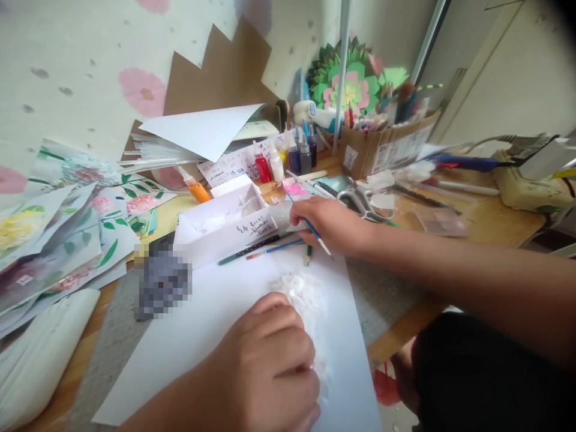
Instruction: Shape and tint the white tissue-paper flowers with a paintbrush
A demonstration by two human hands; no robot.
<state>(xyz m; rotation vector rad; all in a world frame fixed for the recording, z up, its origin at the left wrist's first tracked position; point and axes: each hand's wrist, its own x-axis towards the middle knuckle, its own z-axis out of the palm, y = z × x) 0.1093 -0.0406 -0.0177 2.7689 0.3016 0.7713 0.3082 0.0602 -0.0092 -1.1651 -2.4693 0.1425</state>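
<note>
My right hand (330, 225) pinches a thin blue paintbrush (312, 228) above the far right part of a white paper sheet (198, 336). My left hand (270, 360) is curled over the middle of this sheet, close to the camera, with its fingers bent together; whatever they hold is hidden. Under and beside them lies a patch of white, petal-like pieces (299, 288), with a little pink showing by the fingers. Just beyond, a green pencil (308, 254), a second blue paintbrush (274, 249) and a dark dotted pencil (247, 249) lie near the sheet's top edge.
A white open box (225, 222) stands behind the sheet. Glue bottles, such as a red one (261, 165) and an orange one (194, 186), are behind it. Scissors (360, 201) and a cardboard box of tools (387, 147) are at right; flower pictures (96, 222) lie left.
</note>
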